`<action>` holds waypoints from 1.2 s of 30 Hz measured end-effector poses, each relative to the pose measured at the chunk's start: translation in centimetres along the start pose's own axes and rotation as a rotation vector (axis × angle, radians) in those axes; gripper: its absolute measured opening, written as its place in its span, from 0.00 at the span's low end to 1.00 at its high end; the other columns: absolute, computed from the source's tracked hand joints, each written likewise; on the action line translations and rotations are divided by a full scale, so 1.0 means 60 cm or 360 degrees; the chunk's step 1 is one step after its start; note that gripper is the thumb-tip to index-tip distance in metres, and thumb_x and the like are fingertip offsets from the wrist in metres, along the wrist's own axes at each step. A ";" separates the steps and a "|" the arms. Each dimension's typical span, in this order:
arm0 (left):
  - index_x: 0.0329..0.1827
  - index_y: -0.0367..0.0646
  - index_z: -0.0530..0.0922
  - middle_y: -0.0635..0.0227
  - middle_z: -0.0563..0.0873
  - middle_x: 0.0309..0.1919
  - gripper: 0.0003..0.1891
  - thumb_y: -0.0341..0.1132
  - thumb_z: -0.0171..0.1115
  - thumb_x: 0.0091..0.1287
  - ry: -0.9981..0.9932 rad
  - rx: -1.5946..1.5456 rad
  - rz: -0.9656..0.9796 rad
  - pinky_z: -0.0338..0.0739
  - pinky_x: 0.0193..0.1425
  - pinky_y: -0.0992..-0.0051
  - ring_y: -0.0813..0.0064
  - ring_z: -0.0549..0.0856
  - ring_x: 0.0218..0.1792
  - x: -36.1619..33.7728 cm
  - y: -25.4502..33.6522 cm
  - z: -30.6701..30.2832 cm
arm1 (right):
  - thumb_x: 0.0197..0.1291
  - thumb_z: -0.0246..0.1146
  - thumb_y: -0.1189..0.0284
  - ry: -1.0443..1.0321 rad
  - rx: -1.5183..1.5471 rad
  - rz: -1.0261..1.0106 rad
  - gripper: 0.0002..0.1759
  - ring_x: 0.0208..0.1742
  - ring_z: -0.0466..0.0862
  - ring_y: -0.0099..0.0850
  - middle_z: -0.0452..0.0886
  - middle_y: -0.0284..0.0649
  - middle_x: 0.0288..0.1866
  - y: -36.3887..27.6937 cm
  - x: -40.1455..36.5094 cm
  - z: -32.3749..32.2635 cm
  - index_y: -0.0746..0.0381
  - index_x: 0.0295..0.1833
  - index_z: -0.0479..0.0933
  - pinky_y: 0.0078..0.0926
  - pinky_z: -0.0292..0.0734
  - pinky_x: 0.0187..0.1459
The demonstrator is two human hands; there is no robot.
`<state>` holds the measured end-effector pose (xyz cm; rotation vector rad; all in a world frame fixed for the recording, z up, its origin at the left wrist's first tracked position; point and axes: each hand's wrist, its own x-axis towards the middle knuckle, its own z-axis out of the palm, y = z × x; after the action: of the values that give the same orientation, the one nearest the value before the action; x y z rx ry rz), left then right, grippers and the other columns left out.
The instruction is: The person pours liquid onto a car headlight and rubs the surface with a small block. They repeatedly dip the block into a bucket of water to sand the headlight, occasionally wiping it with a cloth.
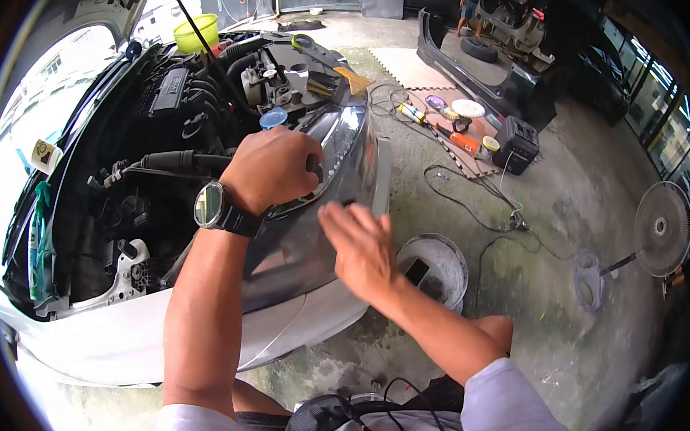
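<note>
My left hand [273,168], with a watch [210,205] on its wrist, is closed above the inner edge of a car's headlight [292,248]. Something dark shows at its curled fingers, but I cannot make out what it is. My right hand [362,252] hovers over or touches the outer side of the headlight, fingers stretched out and slightly blurred; I see nothing in it. Just beyond my left hand, a small blue round container [273,118] rests at the front of the engine bay [168,141]. The headlight lens looks glossy and partly hazy.
A yellow-green bucket [196,34] stands at the back of the engine bay. On the floor are a white basin [457,262] with a dark phone-like object, an orange tool [464,141], a black box [517,145], loose cables [476,198] and a fan [662,228].
</note>
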<state>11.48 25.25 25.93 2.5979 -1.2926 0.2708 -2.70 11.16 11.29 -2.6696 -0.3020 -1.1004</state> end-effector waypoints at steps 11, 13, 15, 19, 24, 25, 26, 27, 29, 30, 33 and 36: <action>0.48 0.50 0.94 0.56 0.95 0.41 0.17 0.40 0.71 0.57 0.0013 -0.0012 0.0005 0.87 0.56 0.56 0.49 0.93 0.47 0.004 -0.003 0.001 | 0.59 0.66 0.79 0.0037 0.0025 -0.0030 0.23 0.59 0.82 0.33 0.85 0.31 0.64 -0.025 -0.005 -0.001 0.61 0.62 0.86 0.40 0.68 0.51; 0.48 0.50 0.94 0.56 0.95 0.41 0.16 0.40 0.71 0.57 -0.0010 -0.0037 0.0013 0.87 0.56 0.55 0.49 0.93 0.48 -0.001 -0.004 0.008 | 0.59 0.66 0.79 -0.0024 -0.0012 0.0003 0.23 0.58 0.82 0.32 0.85 0.30 0.64 0.003 0.009 -0.003 0.61 0.62 0.86 0.41 0.68 0.51; 0.48 0.50 0.94 0.56 0.95 0.42 0.16 0.40 0.70 0.57 -0.0069 -0.0015 -0.0040 0.87 0.57 0.55 0.49 0.93 0.48 0.001 -0.003 0.001 | 0.59 0.66 0.78 0.0001 -0.0066 0.0089 0.23 0.58 0.82 0.32 0.85 0.30 0.63 0.030 0.029 0.003 0.61 0.61 0.86 0.41 0.68 0.50; 0.48 0.49 0.94 0.57 0.95 0.41 0.16 0.40 0.71 0.57 -0.0040 0.0038 -0.0039 0.87 0.56 0.55 0.50 0.93 0.49 0.002 0.002 -0.003 | 0.58 0.66 0.78 0.0064 0.0008 -0.0045 0.24 0.57 0.82 0.33 0.85 0.31 0.63 -0.039 0.009 0.003 0.62 0.62 0.86 0.43 0.68 0.50; 0.48 0.50 0.94 0.57 0.95 0.42 0.16 0.40 0.71 0.57 -0.0039 -0.0035 -0.0020 0.87 0.57 0.55 0.50 0.93 0.49 -0.003 -0.005 0.007 | 0.60 0.64 0.79 0.0033 -0.0057 0.0120 0.24 0.58 0.82 0.33 0.85 0.30 0.64 0.028 0.035 0.008 0.59 0.63 0.86 0.43 0.68 0.51; 0.48 0.50 0.94 0.57 0.95 0.42 0.16 0.40 0.71 0.57 -0.0044 -0.0024 -0.0027 0.87 0.57 0.55 0.51 0.93 0.49 -0.002 -0.006 0.003 | 0.59 0.65 0.79 0.0014 -0.0063 0.0134 0.24 0.57 0.82 0.34 0.85 0.30 0.64 0.025 0.031 0.011 0.60 0.63 0.86 0.43 0.68 0.51; 0.48 0.50 0.94 0.57 0.95 0.42 0.16 0.40 0.71 0.57 -0.0029 -0.0017 -0.0023 0.87 0.57 0.55 0.51 0.93 0.49 0.000 -0.005 -0.002 | 0.59 0.65 0.80 0.0003 -0.0072 0.0143 0.25 0.57 0.82 0.34 0.85 0.30 0.64 0.017 0.026 0.014 0.60 0.63 0.86 0.42 0.68 0.52; 0.49 0.49 0.93 0.57 0.95 0.42 0.16 0.39 0.71 0.57 -0.0038 0.0012 -0.0024 0.87 0.57 0.56 0.51 0.93 0.49 0.001 -0.002 -0.003 | 0.58 0.65 0.80 0.0038 -0.0051 0.0076 0.25 0.57 0.82 0.34 0.85 0.30 0.64 -0.005 0.019 0.010 0.61 0.63 0.86 0.42 0.68 0.52; 0.49 0.49 0.93 0.57 0.95 0.42 0.16 0.39 0.71 0.58 -0.0051 0.0035 -0.0026 0.87 0.56 0.56 0.52 0.93 0.49 0.004 -0.001 -0.002 | 0.57 0.66 0.80 0.0110 0.0015 -0.0030 0.26 0.58 0.83 0.33 0.86 0.31 0.63 -0.023 0.003 0.007 0.61 0.64 0.86 0.41 0.68 0.51; 0.49 0.49 0.93 0.57 0.95 0.42 0.17 0.39 0.71 0.57 -0.0053 0.0000 -0.0023 0.87 0.56 0.56 0.52 0.93 0.49 0.003 -0.001 -0.002 | 0.57 0.66 0.80 0.0100 0.0021 -0.0024 0.26 0.58 0.83 0.33 0.86 0.31 0.63 -0.010 0.005 0.009 0.61 0.64 0.86 0.41 0.68 0.51; 0.49 0.49 0.93 0.57 0.95 0.42 0.17 0.39 0.71 0.57 -0.0080 -0.0022 -0.0026 0.87 0.56 0.56 0.51 0.93 0.49 -0.002 -0.004 0.005 | 0.56 0.67 0.81 0.0119 -0.0024 0.0088 0.29 0.57 0.84 0.33 0.86 0.30 0.64 0.053 0.039 0.030 0.61 0.66 0.86 0.40 0.68 0.50; 0.49 0.49 0.94 0.57 0.95 0.42 0.16 0.39 0.71 0.57 -0.0041 0.0007 -0.0018 0.87 0.56 0.56 0.51 0.93 0.49 0.002 -0.001 0.000 | 0.56 0.67 0.82 0.0113 0.0000 0.0136 0.29 0.57 0.83 0.33 0.86 0.29 0.65 0.028 0.022 0.033 0.60 0.66 0.86 0.40 0.67 0.50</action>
<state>11.59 25.22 25.94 2.6199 -1.2870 0.2393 0.02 10.27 10.62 -2.6101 -0.1733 -1.1657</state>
